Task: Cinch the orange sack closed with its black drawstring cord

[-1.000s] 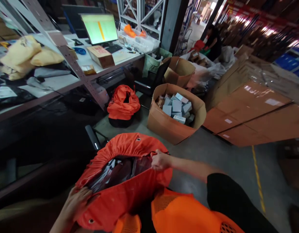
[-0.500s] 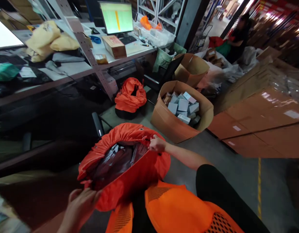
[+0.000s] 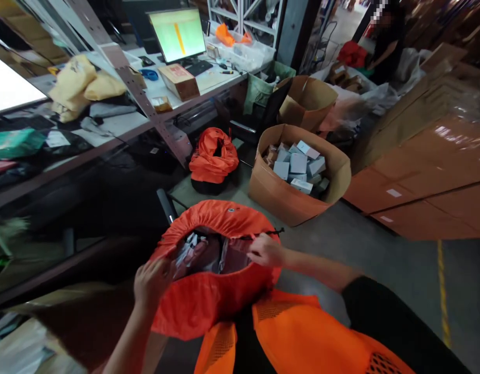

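A large orange bag (image 3: 209, 301) stands open in front of me, with dark wrapped parcels (image 3: 203, 252) showing inside its mouth. My left hand (image 3: 152, 283) grips the near left rim of the bag. My right hand (image 3: 265, 251) pinches the right rim, close to a black drawstring. Both hands hold the opening bunched up. I wear an orange mesh vest (image 3: 302, 337) over a black sleeve.
A brown carton (image 3: 298, 200) full of pale blue boxes stands ahead, a second orange bag (image 3: 213, 156) left of it. A long desk (image 3: 119, 124) with a monitor (image 3: 177, 35), parcels and a metal post runs along the left. Flat cardboard stacks (image 3: 430, 171) lie right. Another person (image 3: 384, 41) works far back.
My left hand climbed from the bag's lower front edge to its left rim. The mouth of the bag has drawn narrower, and the view shifted slightly.
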### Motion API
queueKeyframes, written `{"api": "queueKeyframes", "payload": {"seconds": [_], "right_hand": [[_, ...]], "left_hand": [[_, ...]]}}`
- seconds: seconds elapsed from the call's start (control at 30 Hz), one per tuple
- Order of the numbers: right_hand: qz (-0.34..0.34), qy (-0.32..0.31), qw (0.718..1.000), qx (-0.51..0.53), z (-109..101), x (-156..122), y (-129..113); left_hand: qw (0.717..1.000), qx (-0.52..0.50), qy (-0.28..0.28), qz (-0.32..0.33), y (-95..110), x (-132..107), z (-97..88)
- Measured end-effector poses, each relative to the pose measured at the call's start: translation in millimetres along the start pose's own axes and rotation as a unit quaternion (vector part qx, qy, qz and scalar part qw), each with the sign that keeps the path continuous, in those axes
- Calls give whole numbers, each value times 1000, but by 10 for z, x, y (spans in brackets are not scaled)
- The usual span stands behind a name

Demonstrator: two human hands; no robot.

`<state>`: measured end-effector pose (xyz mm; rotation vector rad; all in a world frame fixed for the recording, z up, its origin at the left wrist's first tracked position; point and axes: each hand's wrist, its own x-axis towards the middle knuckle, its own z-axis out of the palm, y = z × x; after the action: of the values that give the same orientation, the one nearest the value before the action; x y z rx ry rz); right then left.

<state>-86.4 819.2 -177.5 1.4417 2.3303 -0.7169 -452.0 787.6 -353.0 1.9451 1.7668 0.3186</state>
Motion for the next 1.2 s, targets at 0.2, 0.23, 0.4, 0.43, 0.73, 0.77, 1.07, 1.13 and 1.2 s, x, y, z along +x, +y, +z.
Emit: {"api": "queueKeyframes", "payload": {"seconds": [0.2, 0.23, 0.4, 0.43, 0.73, 0.77, 1.07, 1.13, 1.2], "right_hand": [[103, 0, 993, -61, 233, 1442, -706], [132, -9, 989, -71, 328, 1593, -779], [207, -10, 973, -103, 606, 1911, -796], [216, -7, 970, -109, 594, 1933, -759], [196, -6, 970, -145, 70, 1531, -163], [192, -6, 970, -146, 40, 1402, -63], [263, 7, 955, -135, -134, 546, 810], [308, 14, 943, -128, -194, 432, 940], [348, 19, 930, -120, -250, 367, 1031]], "left_hand": [[990, 29, -135, -33, 5, 942, 142], [988, 33, -142, -40, -51, 993, 158], [981, 46, -185, -42, -195, 1084, 166], [980, 47, -191, -34, -188, 1107, 150], [963, 63, -261, -10, -655, 918, -337], [961, 68, -266, -21, -770, 770, -391], [947, 25, -313, -63, -1153, -663, -430], [948, 19, -308, -72, -1333, -723, -394], [960, 30, -266, -79, -1602, -643, -375]]}}
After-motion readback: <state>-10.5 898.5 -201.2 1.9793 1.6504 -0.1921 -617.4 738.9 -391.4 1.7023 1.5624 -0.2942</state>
